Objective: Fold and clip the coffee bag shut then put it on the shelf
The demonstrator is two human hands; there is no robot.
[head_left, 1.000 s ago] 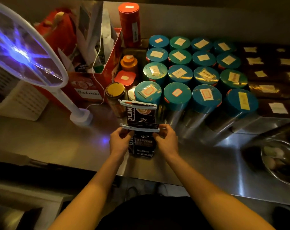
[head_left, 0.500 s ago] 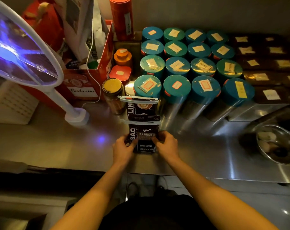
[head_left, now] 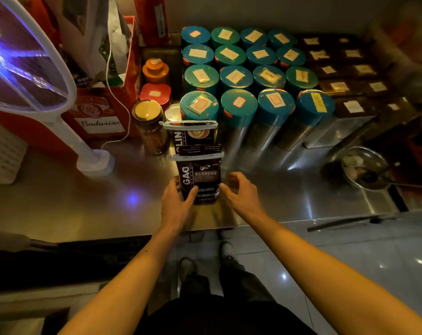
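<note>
A dark coffee bag (head_left: 201, 176) with white lettering stands upright on the steel counter (head_left: 60, 204). Its top is folded over and pinched by a white clip (head_left: 196, 156). Directly behind it stands a second, similar bag (head_left: 193, 136), also with a white clip (head_left: 188, 125) across its top. My left hand (head_left: 177, 204) holds the front bag's lower left side, thumb on its face. My right hand (head_left: 240, 193) is just right of the bag, fingers apart, a small gap between them and the bag.
Several teal-lidded tins (head_left: 239, 76) fill the back of the counter, dark boxes (head_left: 350, 68) to their right. Jars (head_left: 148, 126) stand at the bags' left. A glowing electric swatter (head_left: 24, 68) and a red Budweiser box (head_left: 101, 117) stand left. A metal bowl (head_left: 364, 168) sits right.
Both hands slid down from the clip to the bag's lower part. My right hand has since come off the bag and opened, while the left keeps hold.
</note>
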